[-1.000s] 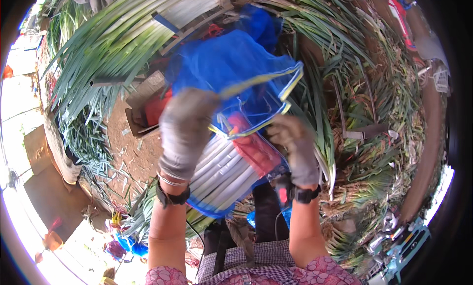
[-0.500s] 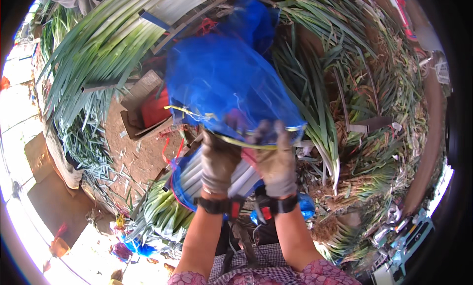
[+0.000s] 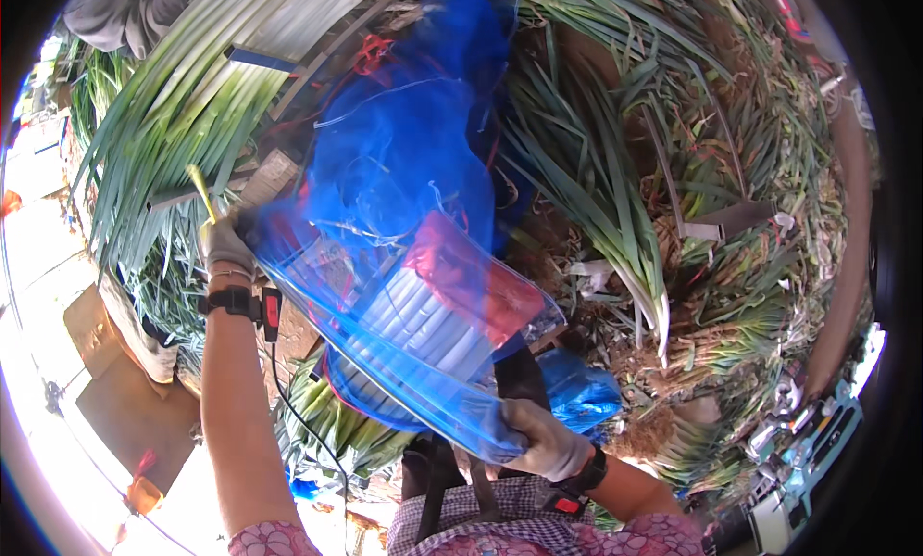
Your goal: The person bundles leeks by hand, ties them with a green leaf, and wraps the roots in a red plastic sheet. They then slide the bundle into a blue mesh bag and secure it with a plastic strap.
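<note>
A blue mesh bag (image 3: 399, 162) spreads across the middle, its mouth stretched wide toward me. My left hand (image 3: 227, 244), in a pale work glove, is closed on the left end of the bag's rim; a yellow drawstring (image 3: 201, 192) sticks up from it. At the lower right, my gloved right hand (image 3: 550, 441) grips the other end of the rim. Under the thin mesh show the white stalks of a leek bundle (image 3: 415, 315) and a red label panel (image 3: 471, 277). Green leek leaves (image 3: 332, 426) fan out below the bag at the left.
A large leek pile (image 3: 207, 94) lies at the upper left beside a metal bar (image 3: 261, 60). Loose leeks (image 3: 615, 190) and a metal frame (image 3: 700, 231) are on the right. A crumpled blue plastic piece (image 3: 582, 388) sits near my right hand, cardboard (image 3: 130, 417) at the far left.
My hands were close together at the bag's mouth; now the left has moved far left and the right down and right, pulling the rim apart over the leek stalks.
</note>
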Tool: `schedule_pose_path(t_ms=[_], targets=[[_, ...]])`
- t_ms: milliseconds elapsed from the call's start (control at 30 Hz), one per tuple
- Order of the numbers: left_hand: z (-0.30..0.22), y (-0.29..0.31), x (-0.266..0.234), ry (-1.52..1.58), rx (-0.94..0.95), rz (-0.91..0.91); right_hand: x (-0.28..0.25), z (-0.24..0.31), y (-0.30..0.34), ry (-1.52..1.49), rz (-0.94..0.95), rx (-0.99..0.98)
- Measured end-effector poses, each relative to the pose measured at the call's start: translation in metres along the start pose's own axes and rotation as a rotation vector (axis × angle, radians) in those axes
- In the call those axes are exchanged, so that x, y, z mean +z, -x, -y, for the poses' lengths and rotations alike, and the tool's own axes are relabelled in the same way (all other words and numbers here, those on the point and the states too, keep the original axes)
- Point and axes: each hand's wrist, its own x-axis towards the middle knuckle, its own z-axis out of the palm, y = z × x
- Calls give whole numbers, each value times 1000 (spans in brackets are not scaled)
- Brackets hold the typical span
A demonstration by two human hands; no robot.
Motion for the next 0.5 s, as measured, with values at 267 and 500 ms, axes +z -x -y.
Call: schedule_pose_path(t_ms=[267, 500], targets=[[61, 69, 94, 127, 27, 137, -30, 48, 15, -503, -104, 128], [44, 222, 107, 673, -224, 732, -195, -33, -64, -702, -804, -403]])
